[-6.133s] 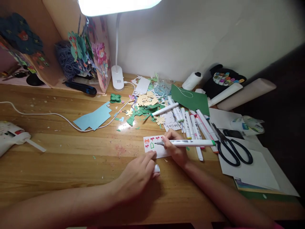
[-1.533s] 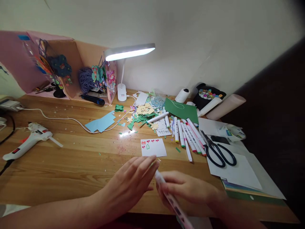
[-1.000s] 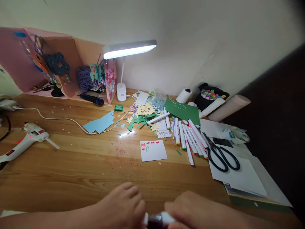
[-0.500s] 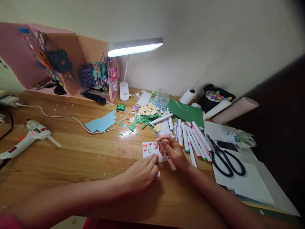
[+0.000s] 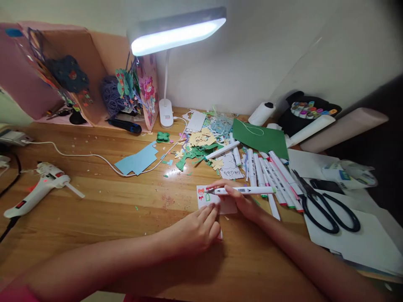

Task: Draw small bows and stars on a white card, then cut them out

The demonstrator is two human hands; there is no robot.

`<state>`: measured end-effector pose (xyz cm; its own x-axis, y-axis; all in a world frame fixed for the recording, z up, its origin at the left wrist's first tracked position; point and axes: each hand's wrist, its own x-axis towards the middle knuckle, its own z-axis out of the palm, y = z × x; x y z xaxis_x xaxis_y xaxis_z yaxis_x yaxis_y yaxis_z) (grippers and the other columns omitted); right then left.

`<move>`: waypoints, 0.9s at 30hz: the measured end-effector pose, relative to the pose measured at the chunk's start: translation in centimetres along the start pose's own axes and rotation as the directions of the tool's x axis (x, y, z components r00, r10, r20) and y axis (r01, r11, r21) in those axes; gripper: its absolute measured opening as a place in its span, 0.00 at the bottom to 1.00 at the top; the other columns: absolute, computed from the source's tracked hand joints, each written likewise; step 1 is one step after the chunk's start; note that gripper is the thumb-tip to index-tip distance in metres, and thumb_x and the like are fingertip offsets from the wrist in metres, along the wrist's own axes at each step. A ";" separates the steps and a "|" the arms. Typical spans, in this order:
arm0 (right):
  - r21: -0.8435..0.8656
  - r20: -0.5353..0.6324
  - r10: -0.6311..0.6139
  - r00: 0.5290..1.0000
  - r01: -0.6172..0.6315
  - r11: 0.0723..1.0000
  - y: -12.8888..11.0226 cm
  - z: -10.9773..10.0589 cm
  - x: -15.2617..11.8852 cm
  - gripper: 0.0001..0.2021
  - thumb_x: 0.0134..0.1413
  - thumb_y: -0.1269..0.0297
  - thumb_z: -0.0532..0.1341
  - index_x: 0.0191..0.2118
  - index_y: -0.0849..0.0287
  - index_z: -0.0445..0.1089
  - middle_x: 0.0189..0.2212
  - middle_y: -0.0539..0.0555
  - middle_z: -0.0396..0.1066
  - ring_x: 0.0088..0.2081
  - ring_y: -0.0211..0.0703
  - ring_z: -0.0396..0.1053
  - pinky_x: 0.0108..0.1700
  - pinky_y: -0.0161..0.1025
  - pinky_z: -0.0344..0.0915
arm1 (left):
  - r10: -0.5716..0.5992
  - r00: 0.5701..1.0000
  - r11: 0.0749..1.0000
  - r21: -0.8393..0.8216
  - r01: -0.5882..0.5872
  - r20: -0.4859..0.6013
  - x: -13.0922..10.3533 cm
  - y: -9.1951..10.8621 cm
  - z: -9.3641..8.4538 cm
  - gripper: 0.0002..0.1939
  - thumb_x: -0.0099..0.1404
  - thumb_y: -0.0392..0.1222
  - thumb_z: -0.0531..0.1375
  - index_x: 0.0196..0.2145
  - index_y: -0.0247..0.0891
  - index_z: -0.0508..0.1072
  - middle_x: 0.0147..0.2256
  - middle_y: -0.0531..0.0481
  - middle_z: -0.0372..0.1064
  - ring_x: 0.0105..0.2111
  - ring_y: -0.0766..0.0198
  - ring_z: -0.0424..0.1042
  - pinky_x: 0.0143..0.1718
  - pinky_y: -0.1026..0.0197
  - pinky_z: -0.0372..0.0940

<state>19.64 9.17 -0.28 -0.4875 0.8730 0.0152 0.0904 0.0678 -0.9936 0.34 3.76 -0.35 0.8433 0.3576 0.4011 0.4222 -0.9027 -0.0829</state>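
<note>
A small white paper (image 5: pixel 227 206) lies on the wooden desk, bearing an orange cat face, red bows and a green outline. My left hand (image 5: pixel 201 226) rests over its lower edge, index and middle fingers stretched out on it. A white bit peeks out from beneath that hand; what it is, I cannot tell. My right hand (image 5: pixel 244 201) grips a white marker (image 5: pixel 256 190) held nearly level, its dark tip close to the cat drawing and its green-marked end pointing right. Several other markers (image 5: pixel 266 178) lie just to the right.
Colored paper scraps (image 5: pixel 201 144) and a blue paper piece (image 5: pixel 137 158) lie beyond. At right are black-handled scissors (image 5: pixel 327 205) and a green sheet (image 5: pixel 261 136). A lit lamp (image 5: pixel 179 35) overhangs the desk. A glue gun (image 5: pixel 40 184) lies at left.
My right hand has turned the marker from a steep slant to nearly level, its tip now near the cat drawing. My left hand keeps its place on the paper. The view has shifted somewhat.
</note>
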 end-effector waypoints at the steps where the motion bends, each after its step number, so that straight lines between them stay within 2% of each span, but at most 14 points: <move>1: -0.045 -0.010 -0.007 1.000 0.007 0.999 0.1 -0.1 0.0 0.16 0.60 0.53 0.51 0.43 0.56 0.69 0.34 0.53 0.68 0.34 0.42 0.65 0.35 0.38 0.62 | 0.000 1.000 1.000 -0.006 0.000 -0.012 -0.1 0.0 0.0 0.15 0.69 0.41 0.48 0.31 0.29 0.68 0.47 0.27 0.68 0.50 0.50 0.68 0.50 0.55 0.63; 3: -0.093 -0.043 -0.030 0.999 0.026 0.995 0.2 -0.1 0.0 0.14 0.58 0.54 0.54 0.42 0.56 0.68 0.33 0.52 0.68 0.34 0.43 0.66 0.35 0.38 0.62 | -0.001 1.000 1.000 -0.026 0.001 -0.015 -0.1 -0.1 0.1 0.14 0.69 0.40 0.48 0.32 0.29 0.67 0.47 0.27 0.68 0.51 0.49 0.67 0.51 0.55 0.63; 6: -0.121 -0.123 -0.012 0.992 -0.003 0.993 0.2 0.0 -0.1 0.09 0.54 0.57 0.59 0.33 0.57 0.66 0.28 0.50 0.67 0.31 0.41 0.65 0.32 0.36 0.62 | -0.014 1.000 0.998 -0.057 0.014 0.010 -0.2 -0.1 0.0 0.14 0.69 0.40 0.47 0.32 0.28 0.67 0.48 0.27 0.67 0.51 0.50 0.67 0.51 0.55 0.63; 10: -0.125 -0.207 0.056 0.977 -0.084 0.989 -0.1 0.3 -0.3 0.11 0.52 0.58 0.62 0.27 0.57 0.62 0.24 0.48 0.64 0.26 0.38 0.63 0.27 0.34 0.59 | -0.027 0.999 0.997 -0.072 0.028 0.018 -0.2 -0.1 0.1 0.15 0.70 0.39 0.46 0.33 0.28 0.67 0.48 0.27 0.67 0.51 0.50 0.67 0.51 0.55 0.63; 17: -0.219 -0.215 0.051 0.975 -0.099 0.971 -0.4 0.5 -0.2 0.12 0.54 0.58 0.60 0.25 0.57 0.62 0.21 0.47 0.62 0.24 0.37 0.60 0.26 0.35 0.56 | -0.021 0.999 0.996 -0.081 0.025 0.047 -0.2 0.0 0.1 0.15 0.69 0.40 0.47 0.34 0.27 0.67 0.50 0.27 0.66 0.52 0.49 0.66 0.52 0.55 0.63; 22: -0.205 -0.192 0.057 0.980 -0.097 0.974 -0.2 0.4 -0.3 0.13 0.54 0.58 0.60 0.25 0.57 0.61 0.22 0.47 0.61 0.24 0.37 0.59 0.27 0.34 0.56 | -0.025 0.999 0.995 -0.099 0.029 0.036 -0.1 -0.1 0.0 0.17 0.70 0.42 0.45 0.33 0.28 0.68 0.48 0.27 0.67 0.51 0.48 0.67 0.51 0.54 0.64; 27: -0.215 -0.184 0.053 0.981 -0.093 0.972 -0.2 0.4 -0.2 0.14 0.54 0.57 0.60 0.24 0.58 0.60 0.21 0.47 0.61 0.24 0.37 0.60 0.26 0.34 0.56 | -0.034 0.999 0.993 -0.111 0.036 0.023 -0.2 -0.1 0.1 0.16 0.70 0.39 0.46 0.32 0.28 0.67 0.49 0.27 0.67 0.51 0.49 0.67 0.52 0.54 0.63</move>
<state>19.39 8.75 -0.14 -0.3135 0.9494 -0.0170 0.3200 0.0887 -0.9433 0.16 3.84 -0.48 0.8359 0.3936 0.3826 0.4132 -0.9100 0.0332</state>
